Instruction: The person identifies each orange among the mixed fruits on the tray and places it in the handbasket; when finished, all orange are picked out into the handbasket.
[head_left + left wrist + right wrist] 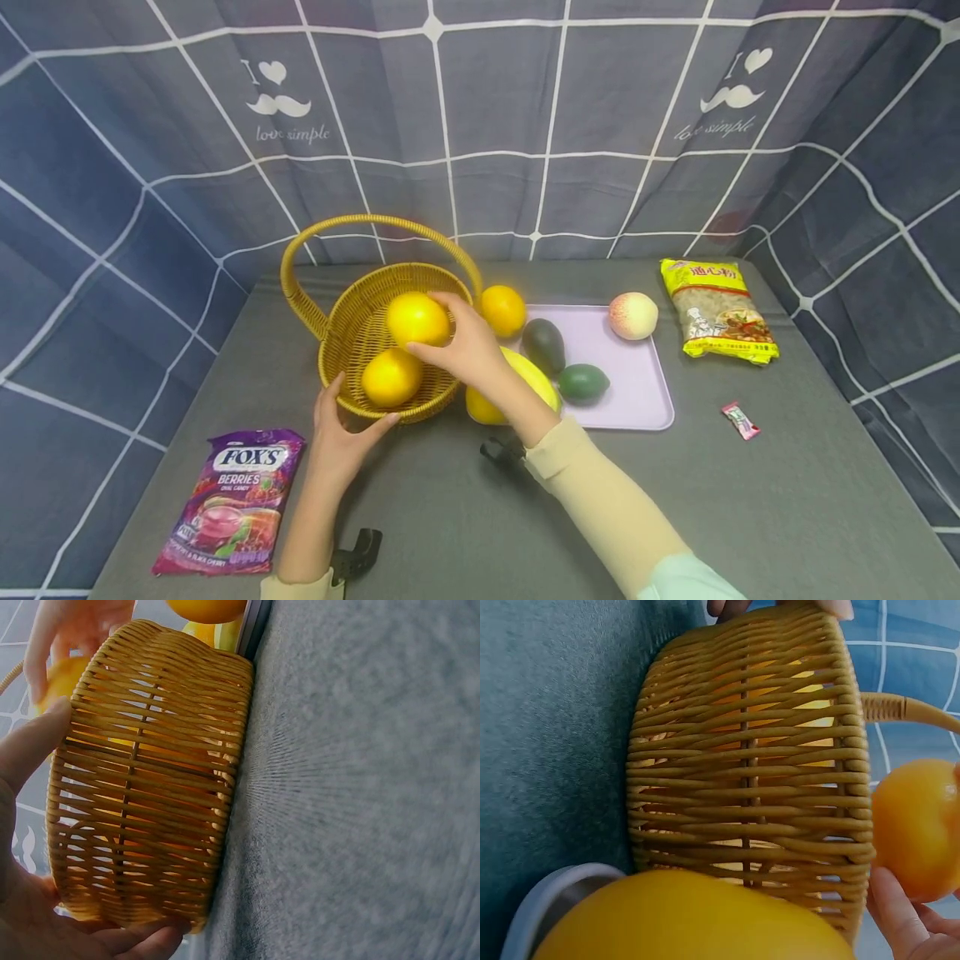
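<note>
My right hand (470, 342) holds an orange (417, 319) between thumb and fingers, above the opening of a yellow wicker basket (347, 342). In the right wrist view that held orange (916, 825) shows just past the rim. Another orange (392, 377) lies inside the basket near its front. My left hand (337, 437) grips the front left of the basket, thumb at the rim and fingers round the side, as the left wrist view shows with the woven wall (150, 787) between them.
Right of the basket, a lilac tray (637, 400) bears a peach (633, 316), dark green fruits (583, 384), a yellow fruit (528, 377) and an orange (503, 311). A purple candy bag (232, 504) lies left; a yellow pasta bag (720, 312) and a small wrapped candy (741, 420) lie right.
</note>
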{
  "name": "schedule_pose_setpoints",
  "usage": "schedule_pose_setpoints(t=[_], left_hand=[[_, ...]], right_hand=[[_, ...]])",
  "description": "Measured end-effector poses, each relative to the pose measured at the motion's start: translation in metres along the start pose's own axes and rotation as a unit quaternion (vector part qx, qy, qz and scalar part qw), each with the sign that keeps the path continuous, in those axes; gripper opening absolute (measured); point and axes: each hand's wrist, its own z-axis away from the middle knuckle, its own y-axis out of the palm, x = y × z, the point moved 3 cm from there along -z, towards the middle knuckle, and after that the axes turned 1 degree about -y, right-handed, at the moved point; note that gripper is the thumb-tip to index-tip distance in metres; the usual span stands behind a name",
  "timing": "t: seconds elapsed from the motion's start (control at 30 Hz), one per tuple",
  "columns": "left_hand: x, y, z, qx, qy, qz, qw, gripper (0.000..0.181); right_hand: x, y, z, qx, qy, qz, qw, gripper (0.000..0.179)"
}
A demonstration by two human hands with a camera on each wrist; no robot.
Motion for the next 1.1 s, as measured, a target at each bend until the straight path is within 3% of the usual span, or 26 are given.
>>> schedule_pose_setpoints(t=[0.43, 0.6, 0.83, 1.1], left_hand=[[0.002, 0.001, -0.001, -0.002, 0.008, 0.026, 0.9996, 0.105], [0.001, 0.002, -0.002, 0.001, 0.002, 0.020, 0.9998, 0.105], [0.000, 0.002, -0.001, -0.001, 0.006, 0.022, 0.9997, 0.105], [0.001, 0.004, -0.001, 0.000, 0.008, 0.033, 0.9994, 0.103]], right_hand=[[-0.006, 0.030, -0.027, 0.029, 0.040, 0.039, 0.9980, 0.079], [-0.010, 0.034, -0.031, 0.037, 0.069, 0.053, 0.9956, 0.079], [-0.013, 0.038, -0.037, 0.038, 0.071, 0.066, 0.9945, 0.077], [-0.020, 0.046, -0.042, 0.066, 0.095, 0.081, 0.9900, 0.074]])
